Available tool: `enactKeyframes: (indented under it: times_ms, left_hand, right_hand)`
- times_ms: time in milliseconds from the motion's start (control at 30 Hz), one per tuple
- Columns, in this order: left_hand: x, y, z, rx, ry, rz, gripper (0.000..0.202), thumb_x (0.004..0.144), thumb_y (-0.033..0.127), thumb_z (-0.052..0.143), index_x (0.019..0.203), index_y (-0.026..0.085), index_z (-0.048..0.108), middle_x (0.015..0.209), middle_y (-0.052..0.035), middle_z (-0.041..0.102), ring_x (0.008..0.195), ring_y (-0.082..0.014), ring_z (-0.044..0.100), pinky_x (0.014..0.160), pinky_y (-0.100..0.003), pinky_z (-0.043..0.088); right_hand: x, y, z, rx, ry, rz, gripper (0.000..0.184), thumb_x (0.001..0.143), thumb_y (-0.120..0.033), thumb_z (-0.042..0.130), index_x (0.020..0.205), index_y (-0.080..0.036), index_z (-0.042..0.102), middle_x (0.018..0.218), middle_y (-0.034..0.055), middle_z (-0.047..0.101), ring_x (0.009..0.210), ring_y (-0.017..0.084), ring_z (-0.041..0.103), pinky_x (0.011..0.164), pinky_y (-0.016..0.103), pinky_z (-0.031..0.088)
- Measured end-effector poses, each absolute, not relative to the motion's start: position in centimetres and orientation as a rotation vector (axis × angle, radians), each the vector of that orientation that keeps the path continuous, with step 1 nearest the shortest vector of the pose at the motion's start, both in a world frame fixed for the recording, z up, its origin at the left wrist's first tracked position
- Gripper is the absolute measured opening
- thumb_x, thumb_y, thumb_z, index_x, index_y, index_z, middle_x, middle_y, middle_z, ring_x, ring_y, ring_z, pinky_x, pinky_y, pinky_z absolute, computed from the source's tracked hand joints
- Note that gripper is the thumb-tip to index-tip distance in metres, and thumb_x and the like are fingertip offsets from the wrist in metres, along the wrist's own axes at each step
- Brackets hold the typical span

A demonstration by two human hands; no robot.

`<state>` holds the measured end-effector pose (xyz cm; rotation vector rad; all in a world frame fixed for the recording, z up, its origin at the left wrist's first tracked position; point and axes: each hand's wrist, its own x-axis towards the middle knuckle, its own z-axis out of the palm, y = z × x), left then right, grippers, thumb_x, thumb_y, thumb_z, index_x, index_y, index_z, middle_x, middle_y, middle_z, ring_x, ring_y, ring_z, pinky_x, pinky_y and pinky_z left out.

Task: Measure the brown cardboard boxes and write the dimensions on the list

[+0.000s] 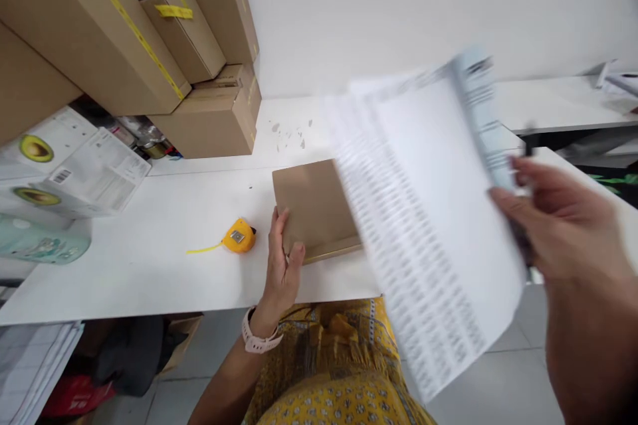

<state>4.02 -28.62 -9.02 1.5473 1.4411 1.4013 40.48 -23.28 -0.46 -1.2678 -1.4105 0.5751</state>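
Note:
A small flat cardboard box [319, 212] lies on the white table. My left hand [284, 262], a pale watch strap on its wrist, grips the box at its left edge, with the thumb near the front corner. My right hand [558, 212] is raised on the right and pinches printed paper sheets [428, 212] by their right edge. Motion blurs the sheets, so their print cannot be read. They hang in front of the box's right side and hide it. A light-blue printed strip [486, 119] runs along their upper right. Something dark by the right fingers is unclear.
An orange tape measure [239, 236], its yellow tape partly out, lies left of the box. Stacked cardboard cartons [204, 119] stand at the back left. Avocado-printed boxes [94, 166] and a mint-green bottle [44, 239] are at far left. The table [174, 279] ends before my body.

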Motion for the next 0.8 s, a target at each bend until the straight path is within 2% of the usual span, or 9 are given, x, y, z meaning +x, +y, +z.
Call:
enactKeyframes:
  times_ms: [133,233,300,367,467,567,700,800]
  left_hand:
    - [3.3,-27.4,-8.0,1.574,1.369,1.557,0.052,0.105,0.046,0.041,0.155,0.034,0.034,0.168,-0.0051,0.025,0.155,-0.025,0.02,0.125,-0.047,0.024]
    - [1.6,-25.1,-5.2,1.796,1.437,1.642,0.053,0.101,0.042,0.051,0.151,0.03,0.039,0.162,-0.0082,0.036,0.151,-0.027,0.032,0.122,-0.051,0.031]
    - [0.7,-22.4,-2.8,2.064,1.466,1.498,0.046,0.098,0.039,0.056,0.142,0.026,0.05,0.154,-0.0095,0.047,0.145,-0.0281,0.041,0.119,-0.053,0.033]
    - [0.6,-19.0,-0.7,2.287,1.415,1.207,0.039,0.097,0.037,0.056,0.133,0.023,0.057,0.15,-0.0091,0.052,0.144,-0.0294,0.042,0.119,-0.055,0.032]
    - [1.4,-13.3,0.8,2.327,1.372,0.745,0.05,0.092,0.034,0.057,0.14,0.02,0.053,0.151,-0.012,0.052,0.145,-0.0326,0.039,0.115,-0.055,0.037]
    - [2.4,-9.4,0.7,2.191,1.318,0.359,0.062,0.09,0.045,0.058,0.146,0.02,0.049,0.149,-0.0166,0.054,0.137,-0.0357,0.051,0.106,-0.054,0.046]
    - [2.8,-8.2,-0.4,2.128,1.339,0.308,0.061,0.089,0.059,0.054,0.135,0.02,0.06,0.143,-0.0171,0.059,0.128,-0.0377,0.057,0.103,-0.057,0.046]
    - [2.6,-8.6,-0.7,2.109,1.355,0.376,0.059,0.086,0.063,0.057,0.126,0.021,0.068,0.135,-0.0158,0.065,0.119,-0.0373,0.062,0.101,-0.056,0.046]
  right_hand:
    - [35.4,-24.8,-1.9,-1.572,-1.332,0.751,0.05,0.075,-0.045,0.08,0.123,-0.034,0.072,0.105,0.0044,0.065,0.058,0.011,0.052,0.043,0.026,0.047]
    - [33.9,-25.6,-2.4,-1.573,-1.36,0.711,0.049,0.077,-0.043,0.078,0.124,-0.029,0.072,0.099,0.0037,0.064,0.05,0.006,0.042,0.037,0.021,0.039]
    - [33.4,-26.0,-2.6,-1.545,-1.364,0.695,0.048,0.08,-0.041,0.075,0.126,-0.029,0.071,0.099,0.0041,0.064,0.048,0.005,0.04,0.035,0.02,0.037]
    - [33.1,-26.1,-2.7,-1.529,-1.389,0.703,0.049,0.083,-0.04,0.073,0.13,-0.029,0.069,0.101,0.0044,0.063,0.047,0.005,0.041,0.035,0.02,0.036]
    - [32.7,-26.2,-3.2,-1.535,-1.473,0.717,0.051,0.086,-0.041,0.069,0.135,-0.029,0.065,0.102,0.005,0.064,0.047,0.005,0.042,0.036,0.022,0.037]
    - [33.0,-26.2,-3.1,-1.547,-1.586,0.631,0.051,0.086,-0.044,0.068,0.135,-0.028,0.065,0.101,0.0049,0.066,0.049,0.007,0.042,0.038,0.025,0.038]
    - [33.8,-25.7,-0.2,-1.469,-1.433,0.379,0.043,0.083,-0.044,0.074,0.124,-0.03,0.07,0.086,0.0026,0.066,0.061,0.015,0.056,0.049,0.031,0.048]
    - [33.4,-24.2,3.7,-1.195,-1.224,0.509,0.022,0.085,-0.045,0.072,0.102,-0.031,0.074,0.069,-0.0003,0.057,0.064,0.016,0.058,0.065,0.038,0.056]
